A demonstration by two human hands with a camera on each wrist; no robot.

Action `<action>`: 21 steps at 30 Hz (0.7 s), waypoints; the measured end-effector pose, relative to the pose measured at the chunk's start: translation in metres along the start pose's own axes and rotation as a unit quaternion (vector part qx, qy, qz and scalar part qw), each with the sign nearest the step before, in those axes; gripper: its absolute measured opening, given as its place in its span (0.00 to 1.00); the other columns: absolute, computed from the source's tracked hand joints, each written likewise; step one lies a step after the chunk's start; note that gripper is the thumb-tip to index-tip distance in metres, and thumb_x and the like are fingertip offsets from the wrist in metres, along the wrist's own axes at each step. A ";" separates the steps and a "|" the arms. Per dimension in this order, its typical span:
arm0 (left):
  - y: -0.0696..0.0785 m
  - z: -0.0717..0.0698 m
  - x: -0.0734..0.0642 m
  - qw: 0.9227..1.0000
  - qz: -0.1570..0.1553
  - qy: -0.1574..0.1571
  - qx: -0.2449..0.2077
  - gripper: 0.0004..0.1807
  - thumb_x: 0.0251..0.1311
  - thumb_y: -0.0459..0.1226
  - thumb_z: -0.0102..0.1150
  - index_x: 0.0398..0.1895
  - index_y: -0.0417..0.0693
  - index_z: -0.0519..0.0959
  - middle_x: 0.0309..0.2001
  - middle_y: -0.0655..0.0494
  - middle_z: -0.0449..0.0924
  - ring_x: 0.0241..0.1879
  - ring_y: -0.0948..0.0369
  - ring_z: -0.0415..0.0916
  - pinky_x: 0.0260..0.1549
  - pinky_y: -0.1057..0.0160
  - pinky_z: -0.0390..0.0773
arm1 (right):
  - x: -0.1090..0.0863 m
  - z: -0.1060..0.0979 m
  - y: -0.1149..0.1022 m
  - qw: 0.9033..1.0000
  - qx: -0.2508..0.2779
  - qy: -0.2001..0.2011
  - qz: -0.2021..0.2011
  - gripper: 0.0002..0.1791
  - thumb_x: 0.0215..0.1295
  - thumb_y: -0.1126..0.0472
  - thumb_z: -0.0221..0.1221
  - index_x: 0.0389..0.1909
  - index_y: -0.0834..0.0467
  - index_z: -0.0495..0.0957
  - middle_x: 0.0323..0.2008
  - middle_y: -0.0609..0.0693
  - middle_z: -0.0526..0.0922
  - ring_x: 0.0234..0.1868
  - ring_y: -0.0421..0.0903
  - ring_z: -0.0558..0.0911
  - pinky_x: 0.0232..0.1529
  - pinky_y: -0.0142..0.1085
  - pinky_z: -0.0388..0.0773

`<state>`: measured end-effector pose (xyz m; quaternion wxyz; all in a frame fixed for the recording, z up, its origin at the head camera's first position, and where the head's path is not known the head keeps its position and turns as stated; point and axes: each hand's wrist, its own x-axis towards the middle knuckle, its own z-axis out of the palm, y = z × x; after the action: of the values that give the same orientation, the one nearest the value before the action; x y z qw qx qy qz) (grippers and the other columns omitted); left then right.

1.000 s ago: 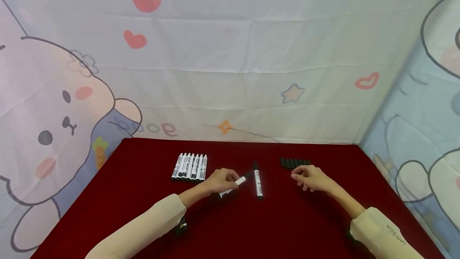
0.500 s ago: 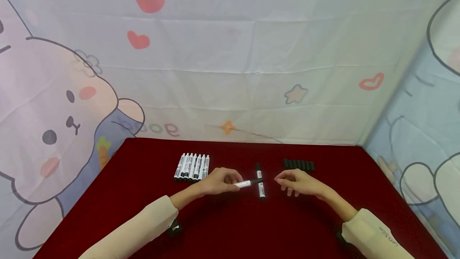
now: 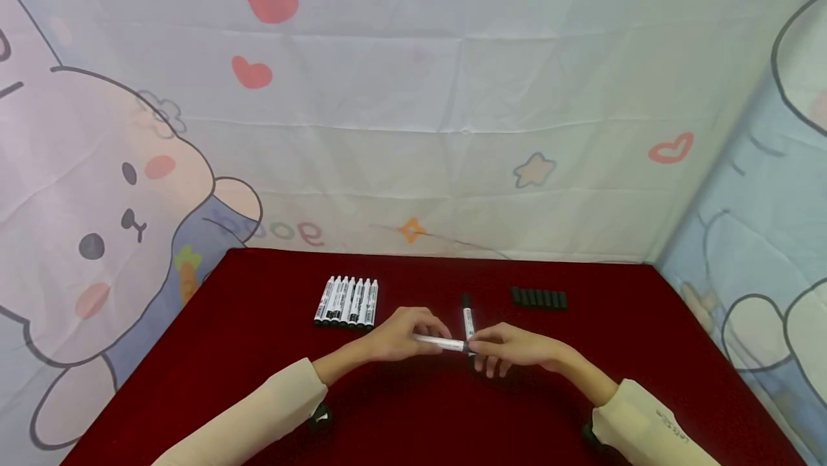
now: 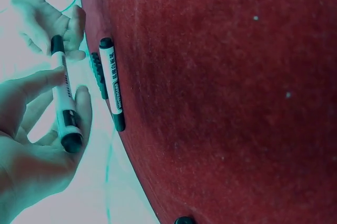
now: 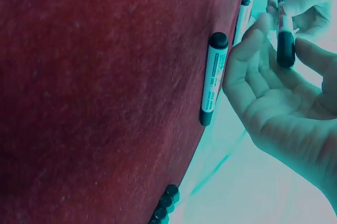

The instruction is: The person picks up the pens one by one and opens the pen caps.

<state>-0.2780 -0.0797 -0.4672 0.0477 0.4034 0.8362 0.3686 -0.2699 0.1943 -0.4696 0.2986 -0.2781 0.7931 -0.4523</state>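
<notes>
My left hand (image 3: 408,333) grips a white whiteboard marker (image 3: 442,342) round its barrel, clear of the cloth, nearly level. The thumb and fingers of my right hand (image 3: 513,346) are at the marker's black cap end; in the right wrist view the thumb touches the cap (image 5: 286,50). A second capped marker (image 3: 468,319) lies on the table just behind, partly hidden by the right hand in the head view. Its label shows in the left wrist view.
On the dark red cloth (image 3: 413,416), a row of several uncapped white markers (image 3: 347,302) lies at left, tips away from me. Several black caps (image 3: 539,299) stand in a row at back right. A printed curtain (image 3: 452,92) rises behind the table.
The left hand lifted its marker and turned it level toward the right. The right hand moved left and toward me, from near the caps to the marker's cap end.
</notes>
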 end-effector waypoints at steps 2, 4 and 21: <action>0.000 0.001 0.000 1.000 0.003 0.006 0.001 0.09 0.60 0.32 0.71 0.44 0.45 0.88 0.38 0.51 0.84 0.36 0.67 0.81 0.39 0.70 0.80 | 0.000 0.002 -0.002 1.000 0.005 -0.009 0.001 0.21 0.82 0.53 0.48 0.55 0.67 0.78 0.31 0.50 0.80 0.30 0.41 0.79 0.31 0.31 0.78; 0.001 0.001 0.000 1.000 0.004 0.013 0.003 0.09 0.60 0.32 0.71 0.43 0.45 0.88 0.38 0.51 0.85 0.36 0.66 0.81 0.39 0.69 0.81 | 0.000 0.002 -0.003 1.000 0.008 -0.018 0.002 0.21 0.82 0.53 0.48 0.57 0.67 0.77 0.28 0.48 0.75 0.27 0.40 0.74 0.29 0.30 0.74; -0.001 -0.005 -0.003 0.996 0.069 -0.022 0.049 0.10 0.70 0.38 0.62 0.49 0.45 0.86 0.40 0.54 0.87 0.37 0.70 0.74 0.41 0.72 0.77 | 0.011 -0.003 0.011 0.981 -0.128 0.000 -0.145 0.15 0.83 0.61 0.45 0.46 0.66 0.78 0.26 0.41 0.69 0.23 0.29 0.65 0.24 0.23 0.64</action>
<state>-0.2788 -0.0852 -0.4652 0.0208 0.4700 0.8221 0.3207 -0.2807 0.1932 -0.4809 0.1917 -0.4262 0.7958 -0.3851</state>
